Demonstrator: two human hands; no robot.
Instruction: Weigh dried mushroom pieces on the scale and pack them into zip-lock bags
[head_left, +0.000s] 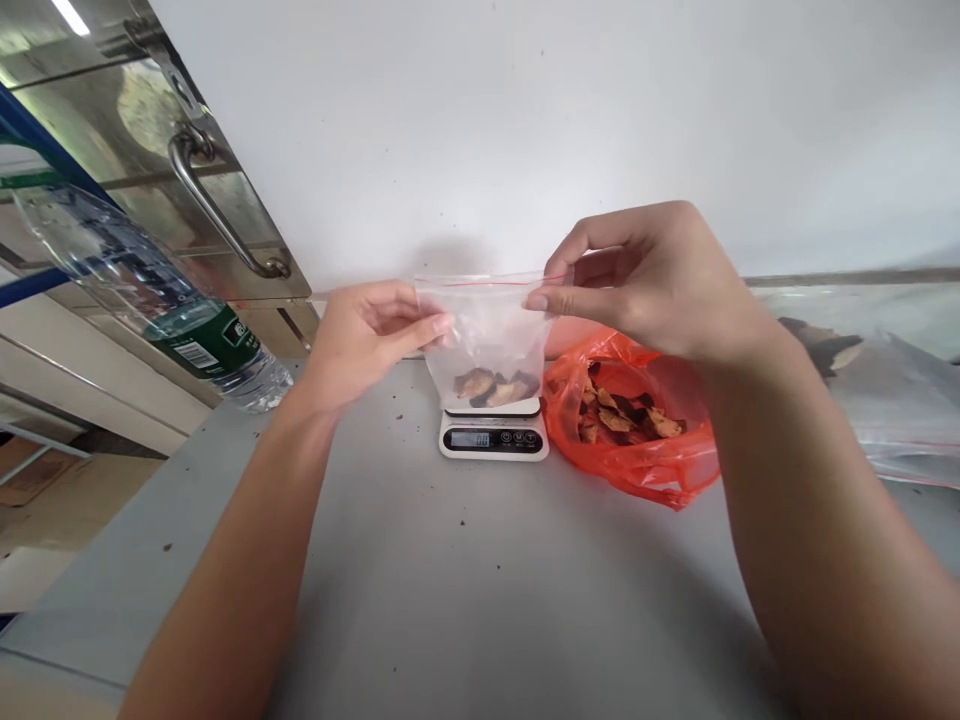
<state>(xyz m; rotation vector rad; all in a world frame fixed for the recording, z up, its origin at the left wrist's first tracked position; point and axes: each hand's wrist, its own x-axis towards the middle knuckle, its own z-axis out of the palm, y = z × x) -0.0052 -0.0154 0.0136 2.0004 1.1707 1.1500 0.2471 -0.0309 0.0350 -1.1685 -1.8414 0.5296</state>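
Note:
A clear zip-lock bag (491, 325) with a red line along its top hangs upright between my two hands. Brown and dark dried slices (496, 385) lie at its bottom. My left hand (367, 335) pinches the bag's left edge between thumb and fingers. At the upper right corner, my right hand (630, 275) grips the bag near the red line. Right behind or above a small white digital scale (493, 440) is the bag's lower end; whether it touches the plate I cannot tell. The scale's display appears to read 0.0.
An orange-red plastic bag (637, 470) of similar dried pieces (626, 412) sits open beside the scale. Farther right lie clear bags (900, 390), one with dark pieces. A large water bottle (202, 330) stands at the left, near a metal door handle (225, 215). Small crumbs dot the grey table (450, 600).

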